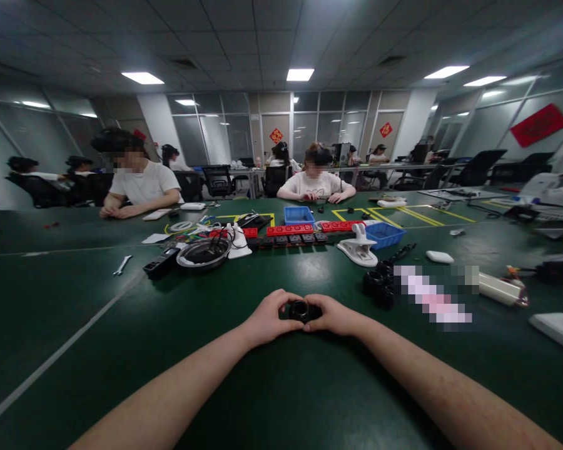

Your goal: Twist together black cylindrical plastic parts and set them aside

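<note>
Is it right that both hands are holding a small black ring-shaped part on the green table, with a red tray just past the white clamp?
Not quite. The tray just past the white clamp is blue, not red, as the head view shows. The rest holds: the left hand and right hand hold a small black ring-shaped part on the green table.

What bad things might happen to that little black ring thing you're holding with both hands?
1. The small black ring is pinched only by the fingers of the left hand and right hand, so it might slip and roll across the green table.
2. More black parts sit close by on the right; a dropped ring may get mixed in with them.
</note>
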### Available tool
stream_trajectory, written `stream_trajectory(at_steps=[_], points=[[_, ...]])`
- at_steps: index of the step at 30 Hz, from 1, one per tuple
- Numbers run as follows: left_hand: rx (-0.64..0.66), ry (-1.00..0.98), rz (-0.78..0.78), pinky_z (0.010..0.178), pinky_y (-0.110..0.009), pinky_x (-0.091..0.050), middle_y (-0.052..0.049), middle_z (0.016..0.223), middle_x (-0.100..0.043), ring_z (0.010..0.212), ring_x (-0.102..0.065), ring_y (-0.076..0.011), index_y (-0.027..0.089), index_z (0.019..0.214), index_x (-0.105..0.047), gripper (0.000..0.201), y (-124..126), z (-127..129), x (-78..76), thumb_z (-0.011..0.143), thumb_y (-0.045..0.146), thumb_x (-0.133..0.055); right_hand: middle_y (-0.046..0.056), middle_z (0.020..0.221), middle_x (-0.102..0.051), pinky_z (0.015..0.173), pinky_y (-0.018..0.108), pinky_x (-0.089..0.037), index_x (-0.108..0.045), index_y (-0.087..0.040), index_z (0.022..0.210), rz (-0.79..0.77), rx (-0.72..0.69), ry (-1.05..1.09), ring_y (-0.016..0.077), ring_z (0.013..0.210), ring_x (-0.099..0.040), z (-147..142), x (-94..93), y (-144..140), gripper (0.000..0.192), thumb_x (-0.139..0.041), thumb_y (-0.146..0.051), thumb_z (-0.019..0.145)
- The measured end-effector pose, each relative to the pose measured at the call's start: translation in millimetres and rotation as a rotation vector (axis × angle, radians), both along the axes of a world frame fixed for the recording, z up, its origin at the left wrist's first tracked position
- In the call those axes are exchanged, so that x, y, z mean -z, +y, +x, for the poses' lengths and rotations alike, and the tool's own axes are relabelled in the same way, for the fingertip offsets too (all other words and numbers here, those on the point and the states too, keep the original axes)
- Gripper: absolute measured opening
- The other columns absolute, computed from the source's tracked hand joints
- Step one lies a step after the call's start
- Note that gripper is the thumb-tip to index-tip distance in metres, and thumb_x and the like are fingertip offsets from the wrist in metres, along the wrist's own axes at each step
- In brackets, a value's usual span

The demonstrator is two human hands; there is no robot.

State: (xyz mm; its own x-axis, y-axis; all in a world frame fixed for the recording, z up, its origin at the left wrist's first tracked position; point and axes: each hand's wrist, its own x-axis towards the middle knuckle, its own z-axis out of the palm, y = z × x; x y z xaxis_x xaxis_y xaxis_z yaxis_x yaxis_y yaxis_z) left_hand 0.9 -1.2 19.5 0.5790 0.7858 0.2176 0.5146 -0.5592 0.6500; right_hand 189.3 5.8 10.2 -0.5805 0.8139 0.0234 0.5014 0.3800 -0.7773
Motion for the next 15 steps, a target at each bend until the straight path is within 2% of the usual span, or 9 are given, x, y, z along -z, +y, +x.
stream_trajectory(at_steps=[6, 10, 13, 15], points=[[-0.139, -0.017, -0.01, 0.059, -0.024, -0.037, 0.0, 0.078, -0.047, 0.066, -0.044, -0.0134, 0.02, 0.093, -0.055, 0.038, -8, 9, 3.6, 0.059, 0.032, -0.067, -0.004, 0.065, -0.047, 0.048, 0.019, -0.028, -0.045, -0.016, 0.069, 0.139, 0.166, -0.175, 0.0108, 0.059, -0.042, -8, 0.1, -5, 0.037, -0.071, -0.035, 0.049], [-0.253, -0.062, -0.014, 0.061, -0.025, -0.038, -0.002, 0.085, -0.049, 0.071, -0.046, -0.015, 0.018, 0.093, -0.054, 0.036, -14, 15, 7.2, 0.06, 0.028, -0.066, 0.001, 0.068, -0.053, 0.052, 0.023, -0.03, -0.047, -0.017, 0.07, 0.309, 0.304, -0.39, 0.015, 0.062, -0.047, -17, 2.3, -15, 0.037, -0.064, -0.047, 0.055], [-0.248, -0.072, -0.001, 0.062, -0.025, -0.039, -0.002, 0.083, -0.049, 0.07, -0.045, -0.0147, 0.018, 0.093, -0.054, 0.035, -13, 14, 5.8, 0.061, 0.027, -0.065, 0.006, 0.076, -0.055, 0.063, 0.03, -0.033, -0.051, -0.016, 0.076, 0.432, 0.359, -0.454, 0.0211, 0.073, -0.05, -21, 3.4, -20, 0.038, -0.059, -0.05, 0.06], [-0.178, -0.05, -0.007, 0.06, -0.024, -0.038, 0.0, 0.08, -0.048, 0.067, -0.044, -0.0136, 0.019, 0.095, -0.054, 0.036, -11, 10, 3.2, 0.061, 0.027, -0.065, 0.007, 0.084, -0.055, 0.069, 0.033, -0.035, -0.052, -0.016, 0.085, 0.419, 0.287, -0.37, 0.0227, 0.08, -0.049, -18, 2.7, -18, 0.044, -0.063, -0.049, 0.057]])
